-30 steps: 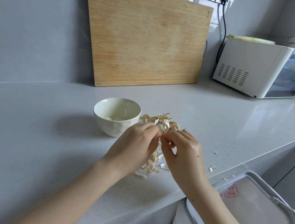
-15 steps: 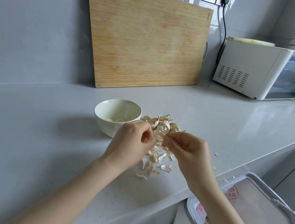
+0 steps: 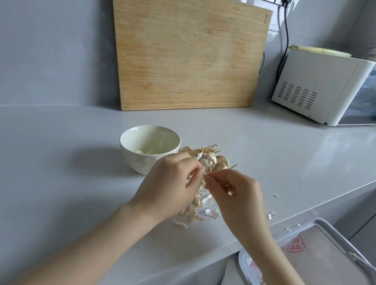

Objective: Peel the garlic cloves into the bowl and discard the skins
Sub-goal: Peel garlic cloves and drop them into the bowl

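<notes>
A white bowl (image 3: 133, 157) stands on the grey counter with a few peeled cloves (image 3: 151, 152) inside. Just right of it lies a pile of unpeeled garlic cloves (image 3: 213, 157). My left hand (image 3: 170, 185) and my right hand (image 3: 235, 195) meet fingertip to fingertip above the counter in front of that pile. Both pinch a small garlic clove that is mostly hidden between the fingers. Loose skins (image 3: 197, 210) lie on the counter under the hands.
A wooden cutting board (image 3: 186, 47) leans on the back wall. A white oven (image 3: 331, 86) stands at the right. Below the counter edge at the lower right is a bin (image 3: 343, 275) lined with a bag, skins inside. Stray skin bits (image 3: 271, 214) lie near the edge.
Both hands have lifted slightly and the right hand has shifted a little to the right, still working at the clove. More skins show on the counter beneath them.
</notes>
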{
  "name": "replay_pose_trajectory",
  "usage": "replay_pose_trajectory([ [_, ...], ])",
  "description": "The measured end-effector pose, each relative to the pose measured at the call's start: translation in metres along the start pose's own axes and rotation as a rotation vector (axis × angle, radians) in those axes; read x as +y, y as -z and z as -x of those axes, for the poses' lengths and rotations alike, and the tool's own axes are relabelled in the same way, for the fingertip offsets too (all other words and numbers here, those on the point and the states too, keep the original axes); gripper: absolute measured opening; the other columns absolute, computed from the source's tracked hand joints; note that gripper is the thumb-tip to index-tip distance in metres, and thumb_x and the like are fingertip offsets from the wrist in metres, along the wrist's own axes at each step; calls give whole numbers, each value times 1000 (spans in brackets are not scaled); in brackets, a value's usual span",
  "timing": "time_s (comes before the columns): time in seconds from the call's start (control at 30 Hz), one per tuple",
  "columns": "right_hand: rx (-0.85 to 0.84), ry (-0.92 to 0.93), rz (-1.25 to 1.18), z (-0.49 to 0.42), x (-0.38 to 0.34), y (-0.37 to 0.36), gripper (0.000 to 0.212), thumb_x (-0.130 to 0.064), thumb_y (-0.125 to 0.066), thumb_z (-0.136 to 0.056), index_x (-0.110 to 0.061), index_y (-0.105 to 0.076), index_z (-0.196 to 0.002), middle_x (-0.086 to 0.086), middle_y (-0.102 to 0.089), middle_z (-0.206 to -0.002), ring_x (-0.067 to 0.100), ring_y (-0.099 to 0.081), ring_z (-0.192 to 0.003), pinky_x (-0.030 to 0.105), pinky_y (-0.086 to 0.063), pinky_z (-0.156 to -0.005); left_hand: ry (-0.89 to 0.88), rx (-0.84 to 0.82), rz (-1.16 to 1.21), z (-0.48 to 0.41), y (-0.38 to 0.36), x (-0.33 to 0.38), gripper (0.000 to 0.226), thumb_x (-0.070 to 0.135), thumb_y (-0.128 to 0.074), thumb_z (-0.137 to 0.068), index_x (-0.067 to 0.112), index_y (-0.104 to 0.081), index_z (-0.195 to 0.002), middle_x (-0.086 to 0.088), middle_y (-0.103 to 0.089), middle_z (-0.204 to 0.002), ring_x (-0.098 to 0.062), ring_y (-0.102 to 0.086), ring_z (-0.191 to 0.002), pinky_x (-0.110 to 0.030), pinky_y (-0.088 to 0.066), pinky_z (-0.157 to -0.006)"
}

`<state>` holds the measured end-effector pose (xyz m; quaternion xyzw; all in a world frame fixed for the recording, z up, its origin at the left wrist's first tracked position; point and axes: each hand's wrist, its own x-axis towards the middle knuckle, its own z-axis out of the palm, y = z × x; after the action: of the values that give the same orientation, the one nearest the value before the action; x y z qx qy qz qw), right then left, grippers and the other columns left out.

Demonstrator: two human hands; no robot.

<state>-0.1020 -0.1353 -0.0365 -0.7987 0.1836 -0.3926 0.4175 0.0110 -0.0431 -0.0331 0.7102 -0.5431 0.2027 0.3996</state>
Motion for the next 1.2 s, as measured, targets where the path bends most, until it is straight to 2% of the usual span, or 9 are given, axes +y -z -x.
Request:
replay_pose_trajectory([
  [0.2, 3, -45, -79, -2, -2, 1, 14, -7, -69, -82, -13, -71, -69, 10, -68, -65, 29, -63, -66, 34, -50, -63, -8, -24, -34, 0, 0, -3, 25, 15, -46, -89, 7, -61, -71, -4, -60, -66, -18, -53, -59, -25, -38, -58],
  [0.4, -33, -261, -475, -1, -6, 6, 9, -4, -69, -80, -9, -72, -73, 1, -66, -60, 3, -52, -52, 13, -40, -56, 173, -15, 43, -2, 0, -1, 18, 6, -55, -88, 5, -63, -73, -4, -63, -69, -8, -47, -57, -16, -35, -58],
  [0.5, -42, -305, -544, -2, -5, 8, 6, -7, -69, -80, -7, -73, -75, 6, -65, -63, 7, -49, -55, 21, -38, -61, 361, -114, 207, -2, 2, 0, 14, 8, -58, -87, 12, -66, -76, 8, -62, -67, -3, -53, -59, -8, -39, -59],
  [0.6, -58, -310, -563, -2, -4, 9, 5, -9, -69, -79, -6, -72, -77, 7, -65, -66, 9, -50, -59, 25, -38, -63, 512, -207, 495, -4, 3, 3, 6, 17, -63, -79, 17, -69, -77, 2, -67, -74, -6, -58, -68, -18, -45, -64],
  [0.67, -70, -310, -568, -2, -4, 9, 6, -8, -68, -81, -5, -72, -79, 6, -65, -67, 8, -51, -59, 24, -39, -63, 564, -235, 673, -5, 3, 5, 20, 32, -61, -76, 14, -69, -77, -1, -66, -72, -9, -57, -67, -22, -41, -63],
  [0.73, -85, -307, -560, -2, -4, 8, 7, -9, -67, -81, -4, -72, -80, 7, -66, -68, 9, -53, -60, 21, -40, -61, 568, -231, 734, -5, 3, 5, 30, 38, -60, -84, 10, -69, -79, 3, -64, -68, -9, -55, -65, -22, -40, -62],
  [0.87, -122, -315, -511, -3, -5, 6, 13, -16, -68, -81, -3, -71, -80, 8, -65, -69, 9, -50, -60, 21, -39, -60, 526, -182, 685, -5, 1, 3, 22, 22, -57, -91, 11, -67, -74, 9, -59, -59, -6, -51, -58, -20, -42, -59],
  [1.0, -149, -360, -511, -4, -6, 5, 18, -19, -64, -84, -3, -69, -75, 7, -61, -65, 12, -44, -58, 22, -38, -59, 438, -183, 631, -4, 1, 3, 24, 17, -54, -93, 8, -62, -73, 0, -52, -61, -10, -45, -60, -26, -40, -63],
  [1.2, -323, -633, -926, -8, -8, 5, 11, -10, -58, -74, -4, -59, -66, 5, -48, -56, 11, -37, -49, 19, -33, -45, 313, -193, 676, -3, 2, 6, 22, 22, -49, -90, 14, -58, -72, -5, -52, -67, -16, -44, -67, -28, -39, -66],
])
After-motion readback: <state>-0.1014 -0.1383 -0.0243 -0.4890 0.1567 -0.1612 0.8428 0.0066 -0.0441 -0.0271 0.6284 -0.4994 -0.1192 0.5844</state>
